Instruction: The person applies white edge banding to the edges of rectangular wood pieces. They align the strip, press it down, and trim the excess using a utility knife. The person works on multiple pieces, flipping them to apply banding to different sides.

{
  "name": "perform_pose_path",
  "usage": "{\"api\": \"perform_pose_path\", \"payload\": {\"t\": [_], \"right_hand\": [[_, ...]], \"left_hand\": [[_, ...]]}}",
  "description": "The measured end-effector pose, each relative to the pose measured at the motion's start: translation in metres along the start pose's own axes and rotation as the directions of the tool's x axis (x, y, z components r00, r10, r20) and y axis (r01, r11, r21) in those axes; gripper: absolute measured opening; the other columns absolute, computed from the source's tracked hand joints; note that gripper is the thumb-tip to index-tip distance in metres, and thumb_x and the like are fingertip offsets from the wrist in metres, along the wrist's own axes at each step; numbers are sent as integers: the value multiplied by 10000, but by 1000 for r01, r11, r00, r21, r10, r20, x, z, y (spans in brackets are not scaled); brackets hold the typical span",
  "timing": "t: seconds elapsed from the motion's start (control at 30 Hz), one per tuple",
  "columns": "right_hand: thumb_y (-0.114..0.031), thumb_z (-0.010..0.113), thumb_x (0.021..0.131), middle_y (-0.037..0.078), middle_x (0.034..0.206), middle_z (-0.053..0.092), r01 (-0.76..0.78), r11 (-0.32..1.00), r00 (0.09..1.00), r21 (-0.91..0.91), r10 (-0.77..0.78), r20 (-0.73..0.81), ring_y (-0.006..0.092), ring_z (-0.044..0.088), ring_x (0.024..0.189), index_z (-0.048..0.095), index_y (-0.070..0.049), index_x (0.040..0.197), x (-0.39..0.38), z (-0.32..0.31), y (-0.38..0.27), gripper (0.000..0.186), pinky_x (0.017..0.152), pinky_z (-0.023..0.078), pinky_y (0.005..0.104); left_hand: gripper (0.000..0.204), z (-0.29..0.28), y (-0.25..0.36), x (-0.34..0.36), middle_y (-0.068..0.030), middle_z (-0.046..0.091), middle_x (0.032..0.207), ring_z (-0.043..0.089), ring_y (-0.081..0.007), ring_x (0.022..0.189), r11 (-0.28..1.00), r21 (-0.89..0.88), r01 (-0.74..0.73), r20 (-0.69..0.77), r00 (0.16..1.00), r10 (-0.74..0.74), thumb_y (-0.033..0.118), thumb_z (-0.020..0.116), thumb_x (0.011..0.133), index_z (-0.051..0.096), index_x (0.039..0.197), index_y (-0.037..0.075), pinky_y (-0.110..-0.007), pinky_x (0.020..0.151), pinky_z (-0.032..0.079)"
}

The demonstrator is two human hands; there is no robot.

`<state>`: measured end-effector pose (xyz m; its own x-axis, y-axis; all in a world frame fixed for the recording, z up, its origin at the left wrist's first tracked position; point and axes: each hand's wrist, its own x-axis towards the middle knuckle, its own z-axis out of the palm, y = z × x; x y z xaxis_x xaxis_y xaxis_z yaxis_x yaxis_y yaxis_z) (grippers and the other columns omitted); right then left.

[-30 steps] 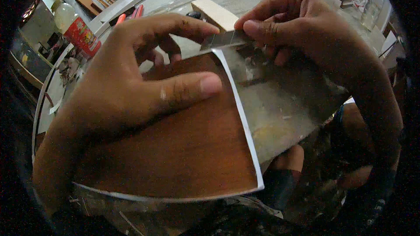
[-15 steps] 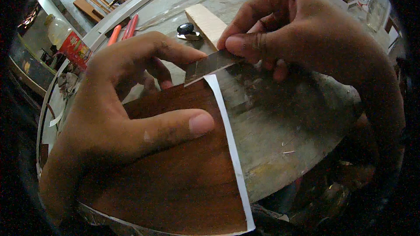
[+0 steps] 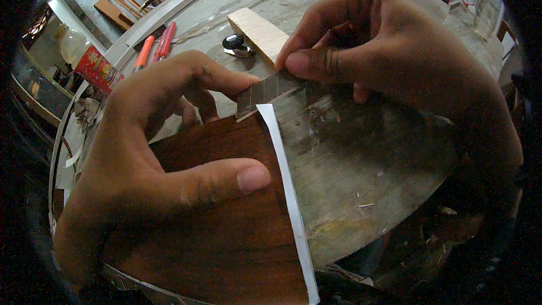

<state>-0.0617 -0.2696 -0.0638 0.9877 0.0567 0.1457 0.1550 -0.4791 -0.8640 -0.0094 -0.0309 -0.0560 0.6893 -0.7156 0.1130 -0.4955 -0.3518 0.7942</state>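
Observation:
A dark brown wood-grain panel [image 3: 226, 237] lies in front of me, with a narrow white strip [image 3: 287, 192] along its right edge. My left hand [image 3: 164, 130] grips the panel, thumb flat on top and fingers over the far edge. Its index fingertip touches a short greyish-brown strip [image 3: 268, 93] at the panel's far right corner. The other end of that strip is pinched between the thumb and index finger of my right hand [image 3: 350, 45]. The right hand's remaining fingers are curled and partly hidden.
Beyond the hands, a pale wood block [image 3: 257, 31] lies on the worn grey table [image 3: 361, 152] beside a small black-and-metal object [image 3: 234, 44]. Orange [image 3: 145, 51] and red [image 3: 165, 41] tools lie farther left, near a plastic bottle [image 3: 90, 59] with a red label.
The whole view has shifted slightly, so the panel and block appear a little farther left. Both hands keep nearly the same hold, the left thumb appearing slightly lower.

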Motion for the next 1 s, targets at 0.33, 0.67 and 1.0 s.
{"api": "perform_pose_path", "payload": {"t": [0.33, 0.67, 1.0], "right_hand": [[-245, 821, 892, -9, 773, 719, -10, 999, 999, 35, 9, 37, 14, 582, 616, 770, -25, 949, -5, -1, -7, 232, 520, 439, 185], [-212, 824, 887, 8, 782, 727, 9, 999, 999, 34, -11, 53, 28, 611, 658, 764, -12, 937, -8, 2, -2, 214, 578, 469, 192], [-179, 827, 883, 24, 791, 734, 32, 998, 997, 48, -35, 62, 41, 641, 701, 758, 1, 925, -17, 5, -4, 197, 637, 499, 200]], "left_hand": [[744, 1, 3, -6, -74, 639, 1042, 602, -163, 1014, 994, -106, 5, -59, 998, -11, 402, 941, 621, 654, 1163, -19, -307, 902, 454], [715, 1, 5, -11, -84, 625, 1055, 598, -174, 1027, 999, -31, -35, -86, 996, 33, 385, 950, 629, 653, 1135, -22, -316, 900, 455], [631, 3, -3, -15, -91, 611, 1062, 594, -198, 1038, 976, -92, -196, -55, 980, 192, 357, 931, 628, 666, 1069, -8, -328, 945, 442]]}}
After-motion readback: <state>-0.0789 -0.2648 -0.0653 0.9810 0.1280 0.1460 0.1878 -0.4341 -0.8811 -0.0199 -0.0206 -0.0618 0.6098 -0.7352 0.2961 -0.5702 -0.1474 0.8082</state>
